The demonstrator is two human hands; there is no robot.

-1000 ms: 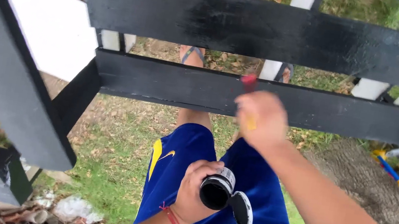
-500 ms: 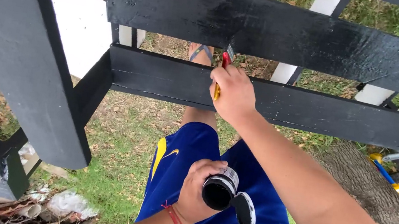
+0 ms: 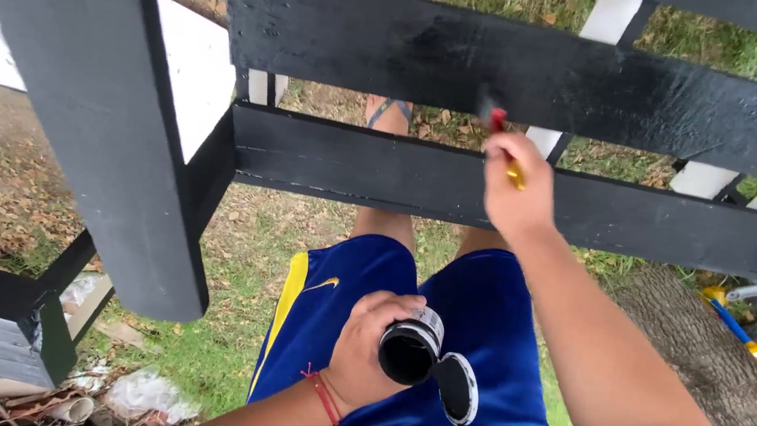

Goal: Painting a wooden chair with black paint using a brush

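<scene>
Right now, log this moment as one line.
right hand: paintbrush on upper black plank | left hand: open paint can | lid beside

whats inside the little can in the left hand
The small can in the left hand is open, and its inside shows black, like the paint on the rails. How full it is cannot be seen. Its lid hangs beside the rim.

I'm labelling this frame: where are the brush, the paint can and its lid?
brush (image 3: 496,117), head view, red ferrule.
paint can (image 3: 408,352), head view, open mouth.
lid (image 3: 456,389), head view, black inner face.
</scene>
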